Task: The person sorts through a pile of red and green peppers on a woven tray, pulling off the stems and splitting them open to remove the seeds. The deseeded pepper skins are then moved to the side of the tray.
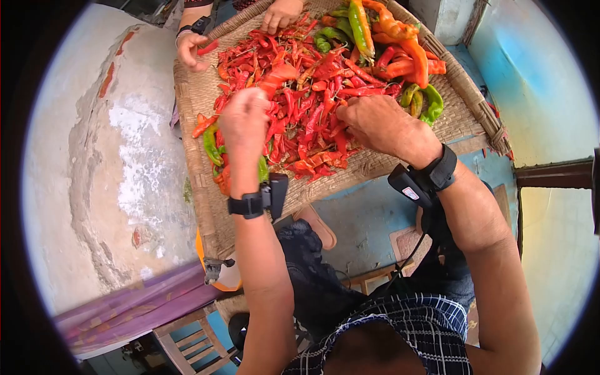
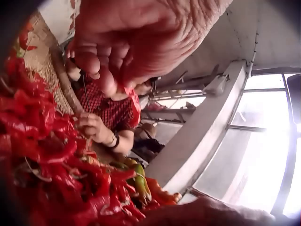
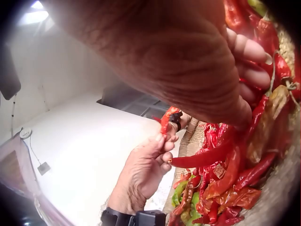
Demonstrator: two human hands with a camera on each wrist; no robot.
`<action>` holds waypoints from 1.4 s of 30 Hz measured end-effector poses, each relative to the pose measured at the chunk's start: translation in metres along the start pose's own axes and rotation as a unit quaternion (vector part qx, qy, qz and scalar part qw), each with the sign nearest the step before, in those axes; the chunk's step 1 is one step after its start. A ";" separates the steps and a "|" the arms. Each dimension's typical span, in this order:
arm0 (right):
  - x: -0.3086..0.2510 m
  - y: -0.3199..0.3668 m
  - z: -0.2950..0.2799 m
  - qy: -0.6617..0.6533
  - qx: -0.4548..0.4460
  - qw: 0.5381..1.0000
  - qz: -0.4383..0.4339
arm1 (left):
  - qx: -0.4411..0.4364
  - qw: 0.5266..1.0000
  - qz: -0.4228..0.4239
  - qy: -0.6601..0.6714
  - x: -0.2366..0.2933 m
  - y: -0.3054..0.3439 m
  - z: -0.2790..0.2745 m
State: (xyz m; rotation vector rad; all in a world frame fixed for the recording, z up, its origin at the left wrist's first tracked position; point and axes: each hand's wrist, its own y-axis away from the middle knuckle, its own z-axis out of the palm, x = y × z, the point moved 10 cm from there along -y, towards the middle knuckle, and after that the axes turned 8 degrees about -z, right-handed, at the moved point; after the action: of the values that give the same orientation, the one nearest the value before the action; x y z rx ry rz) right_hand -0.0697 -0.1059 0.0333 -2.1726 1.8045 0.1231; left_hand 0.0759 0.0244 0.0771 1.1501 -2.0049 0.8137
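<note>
Raised over the left side of a pile of red chili peppers (image 1: 306, 119), my left hand (image 1: 245, 122) pinches a red chili pepper (image 1: 278, 76) between thumb and fingers. The right wrist view shows that held pepper (image 3: 165, 121) sticking up from the left hand (image 3: 141, 172). My right hand (image 1: 389, 127) is down at the pile's right side, fingers curled. In its wrist view, a stemmed red chili (image 3: 258, 112) lies between the thumb and fingers (image 3: 251, 49). The pile rests on a woven tray (image 1: 203, 219).
Larger orange peppers (image 1: 412, 56) and green peppers (image 1: 360, 28) lie at the tray's far right. Another person's hands (image 1: 281, 15) work at the far edge, one with a red chili (image 1: 208, 47). A wall (image 1: 125, 156) stands left; a wooden chair (image 1: 194, 340) is below.
</note>
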 end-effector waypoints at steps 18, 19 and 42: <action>-0.003 -0.001 0.005 0.020 -0.039 0.999 0.014 | -0.072 0.994 -0.034 -0.076 -0.033 -0.005 0.053; -0.002 -0.001 0.005 0.019 -0.038 0.999 0.014 | -0.072 0.994 -0.034 -0.077 -0.028 -0.005 0.049; -0.009 -0.001 0.001 0.058 -0.007 0.998 -0.005 | -0.229 0.971 -0.026 -0.064 -0.009 0.032 0.062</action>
State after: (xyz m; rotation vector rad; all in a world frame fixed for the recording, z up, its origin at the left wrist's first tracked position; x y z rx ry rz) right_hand -0.0705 -0.0969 0.0348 -2.2397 1.8601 0.0086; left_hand 0.0357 -0.0069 0.0288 0.9939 -2.1084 0.2304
